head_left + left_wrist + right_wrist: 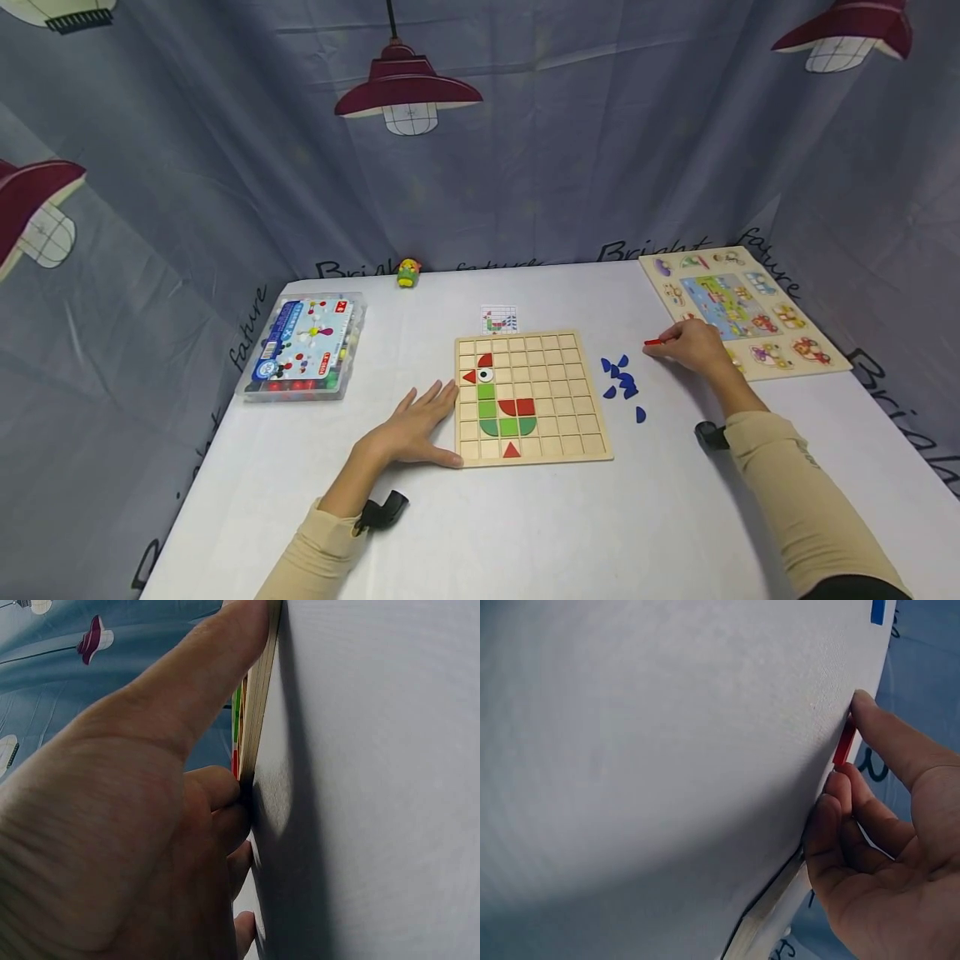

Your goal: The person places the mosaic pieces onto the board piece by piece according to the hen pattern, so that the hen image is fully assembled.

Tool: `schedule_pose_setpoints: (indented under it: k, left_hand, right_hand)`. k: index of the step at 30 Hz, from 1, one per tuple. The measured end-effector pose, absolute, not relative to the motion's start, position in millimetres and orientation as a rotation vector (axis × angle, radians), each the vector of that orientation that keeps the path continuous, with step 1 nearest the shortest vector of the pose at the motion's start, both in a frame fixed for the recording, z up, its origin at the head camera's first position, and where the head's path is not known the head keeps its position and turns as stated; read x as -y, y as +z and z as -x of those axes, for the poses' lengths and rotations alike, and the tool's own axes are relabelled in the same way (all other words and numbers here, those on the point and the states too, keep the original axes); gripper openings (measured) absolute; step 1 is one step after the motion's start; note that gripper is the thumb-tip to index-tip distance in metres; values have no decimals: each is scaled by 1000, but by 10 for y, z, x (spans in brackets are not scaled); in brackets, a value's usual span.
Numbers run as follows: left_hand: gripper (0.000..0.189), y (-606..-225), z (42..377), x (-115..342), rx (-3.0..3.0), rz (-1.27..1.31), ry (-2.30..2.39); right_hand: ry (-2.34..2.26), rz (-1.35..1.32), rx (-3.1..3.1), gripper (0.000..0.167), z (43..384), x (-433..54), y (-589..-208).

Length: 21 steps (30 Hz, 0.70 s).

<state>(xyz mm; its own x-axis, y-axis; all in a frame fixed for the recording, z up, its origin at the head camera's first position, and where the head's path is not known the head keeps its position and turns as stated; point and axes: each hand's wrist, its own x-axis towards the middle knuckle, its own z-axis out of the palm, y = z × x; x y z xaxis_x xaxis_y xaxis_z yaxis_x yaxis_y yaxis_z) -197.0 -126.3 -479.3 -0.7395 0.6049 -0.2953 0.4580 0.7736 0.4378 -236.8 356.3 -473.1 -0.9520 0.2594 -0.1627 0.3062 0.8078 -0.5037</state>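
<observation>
My left hand [416,429] rests at the left side of a wooden grid board [592,444], fingers spread and the thumb against its lower left corner. In the left wrist view that thumb [217,656] lies along the board's edge. Over at the right, my right hand [693,343] pinches a small red piece [844,745] between thumb and fingertips, low over the table. Set in the board are green pieces [487,408], a round eye piece [485,375] and several red pieces [526,407]. Loose blue pieces [627,383] lie between the board and my right hand.
A small pattern card [498,310] lies just behind the board. At the back left sits a clear plastic case [348,379] of coloured parts. A little toy figure [408,272] stands at the back edge. A wooden picture puzzle [813,371] lies beneath and beyond my right hand.
</observation>
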Motion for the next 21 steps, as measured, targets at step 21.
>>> schedule_pose_setpoints:
  k: [21]
  left_hand:
    - [115,-4795,1967,1255,-2549,-798,468]
  right_hand:
    - [-899,-344,-2974,41,2346,-3590,-4759]
